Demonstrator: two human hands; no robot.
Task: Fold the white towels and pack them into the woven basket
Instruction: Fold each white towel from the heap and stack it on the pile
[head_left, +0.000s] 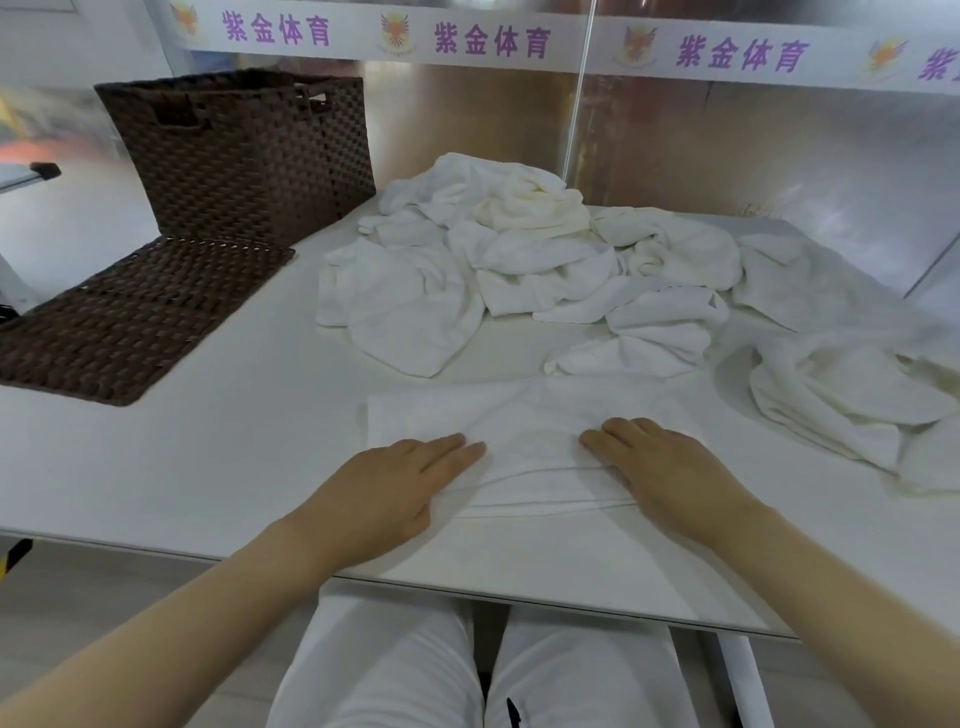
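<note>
A folded white towel lies flat on the desk, close to the near edge. The left hand rests flat on its left side, fingers straight. The right hand rests flat on its right side, fingers straight too. Just behind the towel is a messy pile of towels, spreading off to the right. The brown basket stands at the far left of the desk. Its lid lies flat in front of it.
</note>
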